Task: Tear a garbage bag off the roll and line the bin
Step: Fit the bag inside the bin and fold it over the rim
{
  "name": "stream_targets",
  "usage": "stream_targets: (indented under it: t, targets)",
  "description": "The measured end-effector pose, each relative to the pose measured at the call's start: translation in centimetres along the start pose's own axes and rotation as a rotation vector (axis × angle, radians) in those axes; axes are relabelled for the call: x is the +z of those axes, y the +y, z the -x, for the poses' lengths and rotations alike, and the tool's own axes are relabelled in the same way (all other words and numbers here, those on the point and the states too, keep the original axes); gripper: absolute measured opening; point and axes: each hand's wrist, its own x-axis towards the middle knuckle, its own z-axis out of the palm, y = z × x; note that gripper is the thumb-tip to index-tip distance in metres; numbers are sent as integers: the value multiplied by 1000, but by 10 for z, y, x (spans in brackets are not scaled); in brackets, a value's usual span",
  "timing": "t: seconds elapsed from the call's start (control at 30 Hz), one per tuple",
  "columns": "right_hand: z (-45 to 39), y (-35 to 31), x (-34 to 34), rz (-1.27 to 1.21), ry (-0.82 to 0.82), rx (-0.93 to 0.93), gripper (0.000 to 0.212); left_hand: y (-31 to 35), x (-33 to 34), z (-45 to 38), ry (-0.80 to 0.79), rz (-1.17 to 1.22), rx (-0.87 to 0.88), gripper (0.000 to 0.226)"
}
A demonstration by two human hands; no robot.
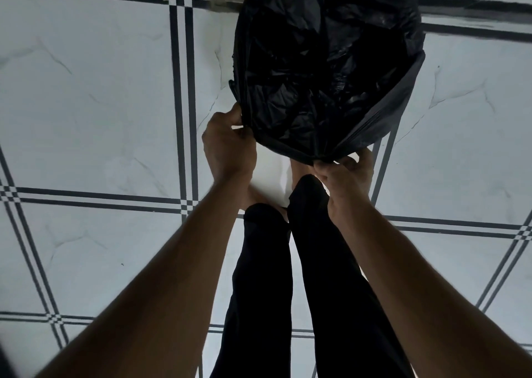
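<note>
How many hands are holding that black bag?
2. The left hand grips the bag at its near-left rim; the right hand pinches the near-right rim. Nothing suggests any hidden hands.

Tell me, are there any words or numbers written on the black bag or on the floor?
None: no words, numbers, labels or signs show anywhere.
The black bag is plain and crinkled, with no print to see.
The floor has only white tiles with dark stripes.
The left hand and the right hand, both gripping the bag's edge, carry no writing either.
</note>
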Motion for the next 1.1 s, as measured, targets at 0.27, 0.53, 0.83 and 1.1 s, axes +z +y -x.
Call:
stream_targets:
  t: [0.27,0.53,0.83,1.1]
  targets:
    - [-11,7,0,82,-8,-43,61,-10,1,-15,-66,66,-13,43]
    - [-33,9,3,14,1,-16,60,-14,11,-33,-72,41,7,20]
    - [-51,-20,-48,-339,-224,216,23,-16,-1,-30,-123,362,-247,14]
    - [-68,-68,-55,-303,-255,141,48,7,-18,-39,-278,573,-360,16]
